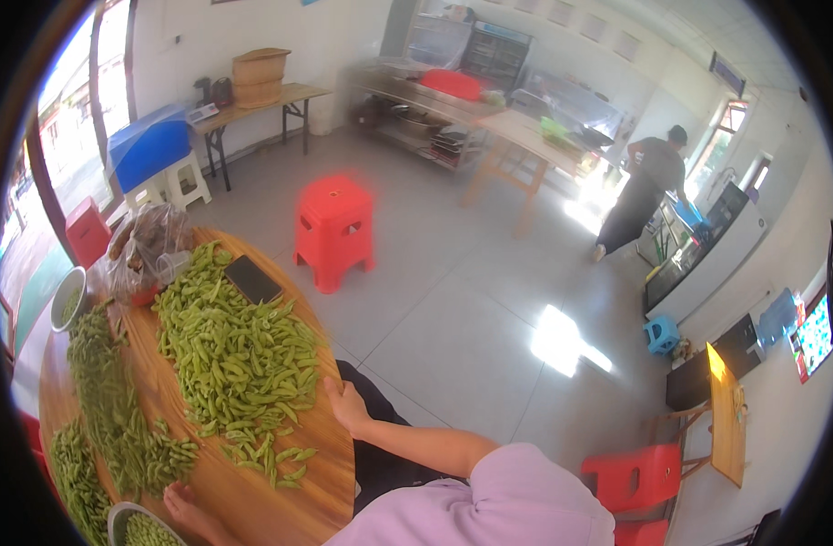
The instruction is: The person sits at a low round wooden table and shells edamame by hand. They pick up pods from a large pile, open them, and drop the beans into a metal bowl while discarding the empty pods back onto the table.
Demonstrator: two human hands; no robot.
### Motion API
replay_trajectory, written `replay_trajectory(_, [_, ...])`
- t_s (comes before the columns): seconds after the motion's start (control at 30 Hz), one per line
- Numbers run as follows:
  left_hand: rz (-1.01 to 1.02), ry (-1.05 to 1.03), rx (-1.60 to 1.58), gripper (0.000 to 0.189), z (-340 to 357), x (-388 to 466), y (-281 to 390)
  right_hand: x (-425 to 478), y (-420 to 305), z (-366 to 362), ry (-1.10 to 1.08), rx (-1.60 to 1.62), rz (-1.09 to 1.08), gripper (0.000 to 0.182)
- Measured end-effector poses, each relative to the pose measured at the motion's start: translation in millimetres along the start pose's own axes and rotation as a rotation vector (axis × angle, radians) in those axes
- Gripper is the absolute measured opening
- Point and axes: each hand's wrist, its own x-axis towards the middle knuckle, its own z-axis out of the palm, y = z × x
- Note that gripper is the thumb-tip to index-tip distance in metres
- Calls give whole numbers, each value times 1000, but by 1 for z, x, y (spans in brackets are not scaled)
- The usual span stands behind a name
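My right hand [346, 408] rests against the rim of a round wooden table [252, 501], some fingers hidden. My left hand [181, 504] is low over the tabletop, beside a bowl of shelled green beans [142, 531]; no object shows in it, but its grip is unclear. A large heap of plump green soybean pods [239, 355] covers the table's middle, with stray pods at its near end. Darker pods lie in a long band [112, 403] and another pile [78, 464] to the left. A black phone [254, 279] lies at the heap's far edge.
On the table's far side are a filled plastic bag [147, 249] and a white bowl with green contents [68, 299]. A red stool [334, 232] stands on the floor beyond the table. Red chairs or stools [631, 478] are behind at right. Another person [648, 184] leans by a far counter.
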Motion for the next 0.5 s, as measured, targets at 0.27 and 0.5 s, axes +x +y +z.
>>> replay_trajectory(0.27, [51,-1,165,34,3,3,-3,4,8,0,-23,28,-6,76])
replay_trajectory(0.5, [34,40,172,36,8,-4,3,3,5,-2,-63,3,2,82])
